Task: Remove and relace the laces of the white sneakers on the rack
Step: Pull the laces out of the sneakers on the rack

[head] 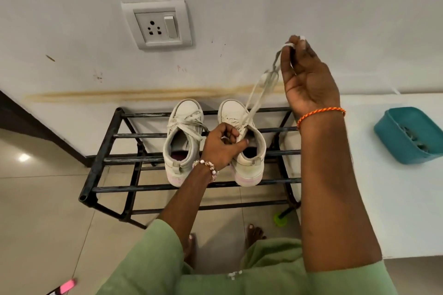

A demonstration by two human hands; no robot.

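Observation:
Two white sneakers with pale pink soles stand side by side on a black metal rack (112,135), toes toward the wall. The left sneaker (183,141) keeps its lace loosely crossed. My left hand (221,145) grips the tongue and collar of the right sneaker (249,158). My right hand (308,79) is raised high against the wall and pinches the white lace (257,97) at its fingertips. The lace runs taut down from there to the right sneaker's eyelets.
A wall socket with a switch (157,25) is above the rack. A white counter (395,187) stands to the right with a teal dish (410,135) on it. My bare feet (255,235) are on the tiled floor before the rack. A green object (280,219) lies by the rack's leg.

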